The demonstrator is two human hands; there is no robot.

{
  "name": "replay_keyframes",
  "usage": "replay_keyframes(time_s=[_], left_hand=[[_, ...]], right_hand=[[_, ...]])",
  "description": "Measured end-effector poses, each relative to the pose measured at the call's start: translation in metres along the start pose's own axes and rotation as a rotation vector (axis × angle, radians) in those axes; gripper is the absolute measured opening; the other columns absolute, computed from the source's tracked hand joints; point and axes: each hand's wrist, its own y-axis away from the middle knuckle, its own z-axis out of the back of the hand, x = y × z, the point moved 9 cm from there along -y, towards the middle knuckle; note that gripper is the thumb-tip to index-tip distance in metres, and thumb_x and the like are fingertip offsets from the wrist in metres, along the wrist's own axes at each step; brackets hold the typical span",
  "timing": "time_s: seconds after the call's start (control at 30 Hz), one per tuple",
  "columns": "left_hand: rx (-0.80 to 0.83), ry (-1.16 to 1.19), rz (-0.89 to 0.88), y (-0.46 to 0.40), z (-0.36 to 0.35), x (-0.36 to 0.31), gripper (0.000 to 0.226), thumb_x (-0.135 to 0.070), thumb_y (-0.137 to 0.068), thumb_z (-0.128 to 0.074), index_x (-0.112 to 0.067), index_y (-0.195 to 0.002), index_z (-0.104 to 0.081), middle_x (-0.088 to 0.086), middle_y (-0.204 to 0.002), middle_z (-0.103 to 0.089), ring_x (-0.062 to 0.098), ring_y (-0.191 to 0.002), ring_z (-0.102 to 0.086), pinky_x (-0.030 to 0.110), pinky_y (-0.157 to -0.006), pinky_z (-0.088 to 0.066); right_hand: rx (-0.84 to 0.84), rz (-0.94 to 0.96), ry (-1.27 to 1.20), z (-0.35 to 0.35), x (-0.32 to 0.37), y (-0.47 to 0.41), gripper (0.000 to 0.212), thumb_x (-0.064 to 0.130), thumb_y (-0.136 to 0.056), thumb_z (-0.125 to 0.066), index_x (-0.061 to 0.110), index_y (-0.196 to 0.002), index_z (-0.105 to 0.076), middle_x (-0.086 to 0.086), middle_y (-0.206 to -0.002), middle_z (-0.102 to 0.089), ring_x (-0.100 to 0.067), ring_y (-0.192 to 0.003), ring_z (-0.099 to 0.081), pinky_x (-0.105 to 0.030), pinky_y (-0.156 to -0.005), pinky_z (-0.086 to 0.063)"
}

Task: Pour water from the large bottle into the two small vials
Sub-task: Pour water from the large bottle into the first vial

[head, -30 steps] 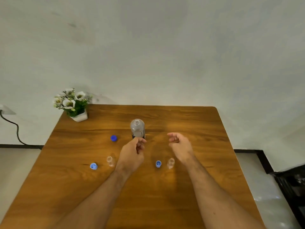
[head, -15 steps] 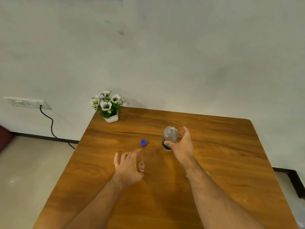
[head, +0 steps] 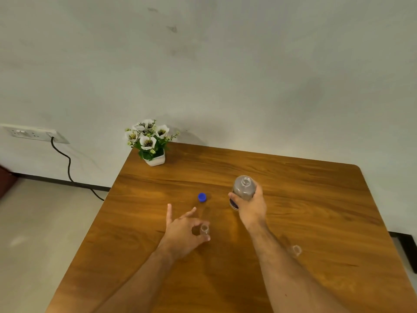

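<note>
The large clear bottle (head: 243, 190) stands uncapped and upright on the wooden table (head: 316, 211), with my right hand (head: 250, 205) wrapped around its lower body. My left hand (head: 182, 231) pinches a small clear vial (head: 204, 230) between thumb and forefinger, the other fingers spread; the vial stands upright on the table. A second small vial (head: 296, 250) stands to the right of my right forearm, untouched. The bottle's dark blue cap (head: 202, 197) lies on the table left of the bottle.
A white pot of white artificial flowers (head: 150, 143) sits at the table's far left corner. A wall socket (head: 33, 133) with a black cable hangs on the left wall. The table's left edge drops to the floor close to my left arm.
My right hand has closed around the large bottle. My left hand has taken the left vial between thumb and forefinger. The camera has swung left, so the table sits further right.
</note>
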Motion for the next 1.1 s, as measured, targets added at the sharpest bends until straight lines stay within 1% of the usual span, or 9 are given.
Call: replay_keyframes(time_s=[0.07,0.13,0.2,0.27,0.4,0.57,0.73,0.9,1.1], left_hand=[[-0.079,0.128,-0.045,0.0,0.015,-0.013,0.025,-0.046,-0.087,-0.067,-0.04,-0.111,-0.066,-0.018,-0.144,-0.049,-0.001,-0.141,-0.031,0.041,-0.118,0.017],[-0.168,0.311,-0.086,0.002,0.034,-0.026,0.013,-0.038,-0.088,-0.067,-0.036,-0.101,-0.066,-0.02,-0.131,-0.058,-0.002,-0.129,-0.044,0.04,-0.124,-0.014],[-0.198,0.502,-0.086,0.004,0.05,-0.039,0.017,-0.039,-0.088,-0.067,-0.034,-0.105,-0.066,-0.019,-0.123,-0.06,0.0,-0.117,-0.053,0.034,-0.108,-0.044],[-0.217,0.629,-0.133,0.009,0.068,-0.06,0.035,-0.044,-0.085,-0.067,-0.031,-0.118,-0.063,-0.014,-0.116,-0.06,0.006,-0.108,-0.059,0.03,-0.094,-0.054],[-0.298,0.703,-0.242,0.023,0.116,-0.107,0.042,-0.044,-0.083,-0.067,-0.025,-0.12,-0.061,-0.008,-0.107,-0.056,0.009,-0.098,-0.059,0.021,-0.082,-0.052],[-0.379,0.746,-0.376,0.041,0.173,-0.159,0.033,-0.031,-0.093,-0.064,-0.026,-0.125,-0.059,-0.005,-0.115,-0.06,0.007,-0.105,-0.06,0.027,-0.091,-0.055],[-0.45,0.764,-0.475,0.062,0.226,-0.196,0.034,-0.026,-0.095,-0.062,-0.021,-0.129,-0.063,-0.012,-0.114,-0.068,0.001,-0.103,-0.064,0.012,-0.084,-0.05],[-0.473,0.81,-0.58,0.084,0.264,-0.225,0.023,-0.026,-0.1,-0.054,-0.023,-0.121,-0.063,-0.01,-0.113,-0.068,0.006,-0.105,-0.064,0.028,-0.093,-0.055],[-0.393,0.878,-0.665,0.102,0.275,-0.251,0.019,-0.021,-0.106,-0.03,-0.021,-0.115,-0.047,0.007,-0.1,-0.049,0.015,-0.093,-0.053,0.039,-0.086,-0.057]], right_hand=[[0.005,0.02,-0.007,0.004,0.002,0.002,0.084,0.023,-0.072,-0.085,0.026,-0.144,-0.041,0.002,-0.135,-0.059,-0.018,-0.125,-0.054,-0.027,-0.093,-0.044],[0.015,0.055,-0.011,0.011,0.01,0.006,0.084,0.026,-0.071,-0.086,0.028,-0.143,-0.042,0.004,-0.135,-0.058,-0.016,-0.124,-0.054,-0.028,-0.095,-0.044],[0.034,0.111,-0.015,0.023,0.026,0.012,0.082,0.028,-0.07,-0.087,0.029,-0.141,-0.045,0.005,-0.134,-0.059,-0.014,-0.122,-0.054,-0.028,-0.096,-0.045],[0.059,0.178,-0.015,0.036,0.047,0.02,0.081,0.03,-0.069,-0.087,0.031,-0.139,-0.047,0.006,-0.133,-0.059,-0.013,-0.121,-0.055,-0.031,-0.097,-0.048],[0.107,0.307,0.018,0.065,0.102,0.037,0.084,0.037,-0.067,-0.087,0.03,-0.141,-0.046,0.007,-0.132,-0.057,-0.014,-0.119,-0.055,-0.03,-0.095,-0.052],[0.076,0.467,0.052,0.107,0.181,0.059,0.082,0.037,-0.069,-0.088,0.03,-0.139,-0.046,0.011,-0.123,-0.051,-0.012,-0.112,-0.054,-0.017,-0.084,-0.048],[0.056,0.605,0.085,0.141,0.249,0.075,0.078,0.04,-0.068,-0.088,0.033,-0.135,-0.049,0.01,-0.119,-0.052,-0.012,-0.108,-0.056,-0.013,-0.079,-0.045],[0.048,0.702,0.12,0.166,0.297,0.094,0.076,0.04,-0.065,-0.088,0.035,-0.132,-0.052,0.012,-0.119,-0.057,-0.01,-0.101,-0.059,-0.022,-0.084,-0.052],[0.069,0.749,0.145,0.179,0.326,0.113,0.061,0.035,-0.068,-0.087,0.044,-0.118,-0.054,0.017,-0.113,-0.062,-0.007,-0.096,-0.063,-0.024,-0.082,-0.054]])
